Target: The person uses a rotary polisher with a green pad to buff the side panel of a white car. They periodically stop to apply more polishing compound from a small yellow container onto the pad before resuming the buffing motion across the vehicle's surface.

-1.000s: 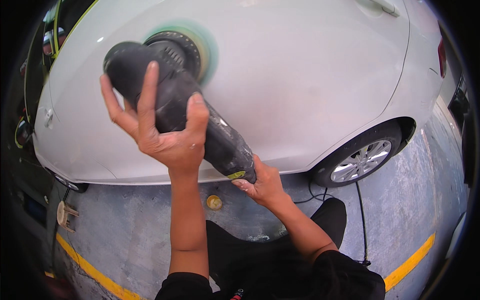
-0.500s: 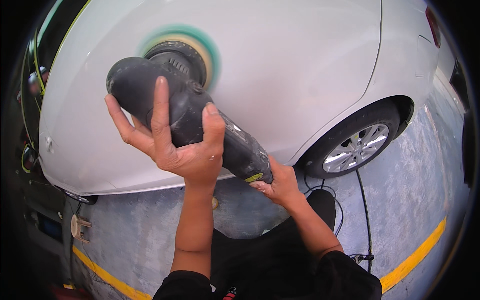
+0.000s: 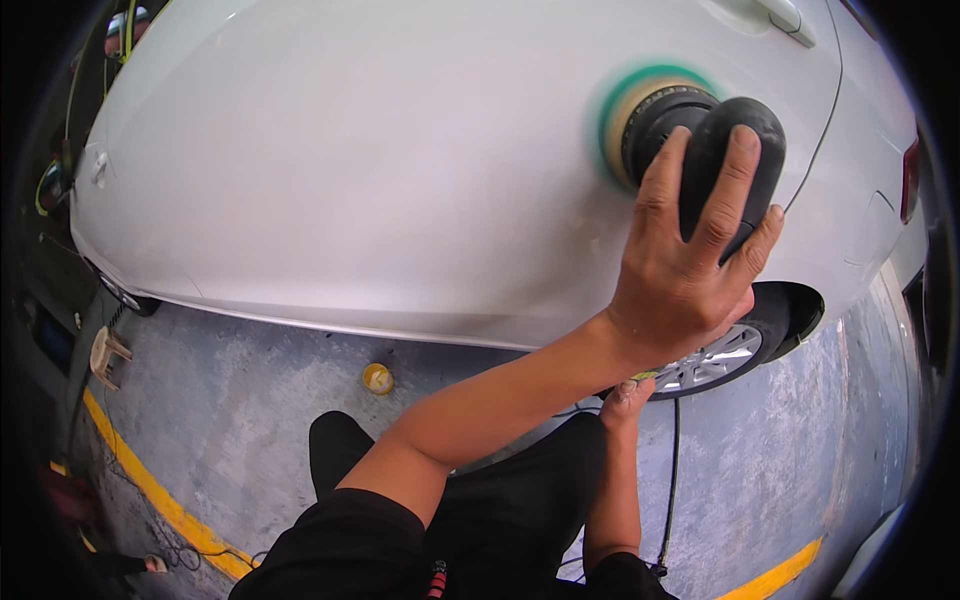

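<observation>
A black power polisher is pressed with its round pad against the white car door, below the door handle at the far right. The pad's green and tan rim is blurred, as in spinning. My left hand grips the rounded head of the polisher from above, fingers spread over the black housing. Lower down, my right hand is closed round the rear end of the tool's body, thumb on top. My left hand and wrist hide most of that body.
The rear wheel sits below the polisher, with a black cord running along the floor. A yellow tub stands near my knee. At left are a small stool and a yellow floor line.
Both hands have carried the polisher rightward along the car toward the rear door edge. My left arm now reaches across my body, and the yellow tub has come into fuller view.
</observation>
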`<action>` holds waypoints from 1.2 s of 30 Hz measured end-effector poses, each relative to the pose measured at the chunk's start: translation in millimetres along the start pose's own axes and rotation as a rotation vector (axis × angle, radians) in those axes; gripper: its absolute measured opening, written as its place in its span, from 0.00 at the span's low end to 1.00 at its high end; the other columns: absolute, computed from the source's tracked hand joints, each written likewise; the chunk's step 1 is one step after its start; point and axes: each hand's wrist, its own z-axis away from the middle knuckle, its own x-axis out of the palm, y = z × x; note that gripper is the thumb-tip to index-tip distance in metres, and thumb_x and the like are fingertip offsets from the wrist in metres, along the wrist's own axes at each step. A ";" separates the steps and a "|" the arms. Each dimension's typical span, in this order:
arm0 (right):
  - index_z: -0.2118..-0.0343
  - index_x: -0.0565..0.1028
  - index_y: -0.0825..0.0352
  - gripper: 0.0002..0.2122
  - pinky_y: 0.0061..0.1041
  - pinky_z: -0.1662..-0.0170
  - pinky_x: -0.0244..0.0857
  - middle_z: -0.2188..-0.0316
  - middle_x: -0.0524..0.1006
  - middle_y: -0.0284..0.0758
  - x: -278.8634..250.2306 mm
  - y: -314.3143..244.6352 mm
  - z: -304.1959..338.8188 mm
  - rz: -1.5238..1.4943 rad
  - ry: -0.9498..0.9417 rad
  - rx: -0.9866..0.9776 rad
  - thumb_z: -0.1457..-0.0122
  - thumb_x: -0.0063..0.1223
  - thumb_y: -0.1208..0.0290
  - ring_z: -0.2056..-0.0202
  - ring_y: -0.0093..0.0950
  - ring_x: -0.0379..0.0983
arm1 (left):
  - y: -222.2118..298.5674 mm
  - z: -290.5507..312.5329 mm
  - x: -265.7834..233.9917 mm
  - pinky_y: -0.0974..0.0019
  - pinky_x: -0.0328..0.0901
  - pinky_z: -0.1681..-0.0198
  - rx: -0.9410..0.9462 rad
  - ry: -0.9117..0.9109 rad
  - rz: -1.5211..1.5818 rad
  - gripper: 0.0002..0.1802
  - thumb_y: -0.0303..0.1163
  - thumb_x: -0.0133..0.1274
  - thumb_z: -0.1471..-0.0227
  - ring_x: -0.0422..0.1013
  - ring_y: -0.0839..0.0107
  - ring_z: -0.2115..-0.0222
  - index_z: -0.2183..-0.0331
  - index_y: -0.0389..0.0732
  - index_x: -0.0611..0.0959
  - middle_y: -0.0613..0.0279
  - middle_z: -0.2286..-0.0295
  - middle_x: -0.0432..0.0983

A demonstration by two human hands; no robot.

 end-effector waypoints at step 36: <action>0.43 0.72 0.66 0.36 0.41 0.57 0.75 0.60 0.82 0.46 159.5 -37.6 19.1 0.483 -0.534 -0.273 0.45 0.65 0.41 0.59 0.51 0.81 | -117.0 -4.5 -243.0 0.38 0.66 0.37 -0.216 -0.043 -0.290 0.32 0.33 0.62 0.57 0.54 0.30 0.34 0.47 0.34 0.83 0.36 0.32 0.42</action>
